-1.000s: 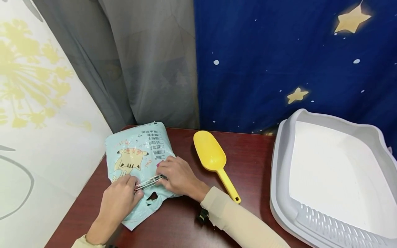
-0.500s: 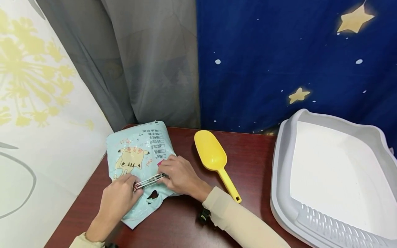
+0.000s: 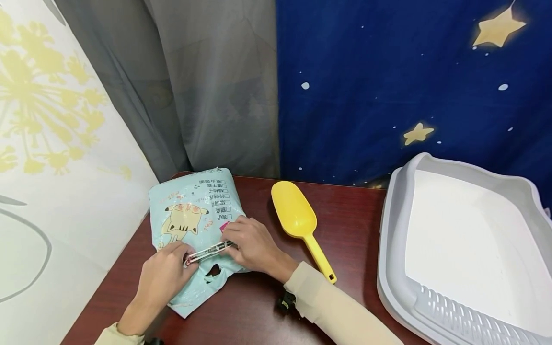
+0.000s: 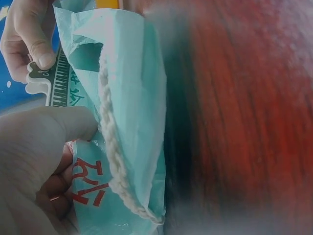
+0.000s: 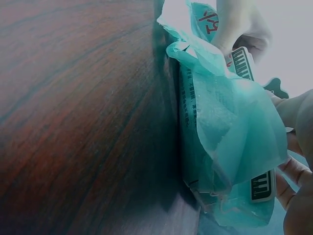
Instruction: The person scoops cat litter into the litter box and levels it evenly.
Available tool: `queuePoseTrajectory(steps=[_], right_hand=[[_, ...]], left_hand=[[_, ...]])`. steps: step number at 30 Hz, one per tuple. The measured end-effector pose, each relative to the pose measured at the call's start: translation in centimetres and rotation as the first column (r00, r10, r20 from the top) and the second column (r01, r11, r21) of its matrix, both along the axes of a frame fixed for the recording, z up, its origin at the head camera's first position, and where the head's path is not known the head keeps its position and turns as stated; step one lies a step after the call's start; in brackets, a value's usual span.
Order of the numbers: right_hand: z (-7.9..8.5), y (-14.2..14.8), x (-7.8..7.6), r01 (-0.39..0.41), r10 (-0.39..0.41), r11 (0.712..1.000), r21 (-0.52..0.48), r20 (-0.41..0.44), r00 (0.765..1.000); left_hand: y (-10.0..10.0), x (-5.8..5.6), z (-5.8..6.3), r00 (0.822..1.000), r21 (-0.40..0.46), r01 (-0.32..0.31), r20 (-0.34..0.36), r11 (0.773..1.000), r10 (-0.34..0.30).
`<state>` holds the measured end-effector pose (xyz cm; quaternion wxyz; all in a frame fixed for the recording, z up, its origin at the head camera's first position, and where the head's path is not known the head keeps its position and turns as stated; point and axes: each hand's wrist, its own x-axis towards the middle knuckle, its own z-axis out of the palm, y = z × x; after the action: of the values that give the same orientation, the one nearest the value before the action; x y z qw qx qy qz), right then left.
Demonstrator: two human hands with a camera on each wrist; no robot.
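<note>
A pale blue cat litter bag point(image 3: 183, 191) with a cartoon cat lies on the table. Across its neck sits a long, narrow bag clip point(image 3: 210, 251) with a piano-key pattern, which also shows in the left wrist view as a clip point(image 4: 59, 81) with a shaped end. My left hand point(image 3: 164, 275) grips the clip's left end, thumb on the near side. At the other end, my right hand point(image 3: 254, 247) pinches the clip together with the plastic. The right wrist view has the crumpled bag top point(image 5: 230, 122) covering part of the clip. Whether the clip is locked cannot be told.
A yellow scoop point(image 3: 297, 215) lies on the dark red table point(image 3: 345, 249) to the right of the bag. Farther right stands a large grey-and-white litter tray point(image 3: 398, 239). Grey and blue curtains point(image 3: 327, 120) hang behind the table; a white patterned surface point(image 3: 86, 206) borders it at left.
Both hands stay on the clip, almost still. A little more of a pink patch shows beside the right fingers. The head view has shifted slightly.
</note>
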<state>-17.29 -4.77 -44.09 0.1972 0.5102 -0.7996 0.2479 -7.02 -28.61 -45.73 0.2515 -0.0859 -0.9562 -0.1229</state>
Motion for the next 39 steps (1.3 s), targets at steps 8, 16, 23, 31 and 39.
queuePoseTrajectory(steps=[8,16,23,31,39], right_hand=[[0.2,0.3,0.1,-0.016,0.017,0.998,-0.065,0.017,1.0],[0.5,0.6,0.1,-0.027,0.032,0.992,-0.126,0.033,0.999],[1.0,1.1,0.1,-0.023,0.031,0.987,-0.161,0.042,0.999],[1.5,1.5,-0.1,-0.014,0.04,0.973,-0.229,0.108,0.993],[2.1,1.8,-0.1,-0.02,0.051,0.968,-0.251,0.119,0.992]], left_hand=[[0.0,-0.1,0.0,1.0,0.002,0.011,-0.023,1.0,-0.01],[0.0,0.0,-0.2,0.999,0.004,0.007,-0.045,1.0,-0.007],[0.1,0.0,-0.2,1.0,-0.001,-0.009,-0.023,1.0,0.009],[0.1,0.0,-0.3,0.999,-0.018,-0.008,-0.049,1.0,0.007],[0.1,0.0,-0.4,0.998,-0.013,0.004,-0.065,1.0,-0.004]])
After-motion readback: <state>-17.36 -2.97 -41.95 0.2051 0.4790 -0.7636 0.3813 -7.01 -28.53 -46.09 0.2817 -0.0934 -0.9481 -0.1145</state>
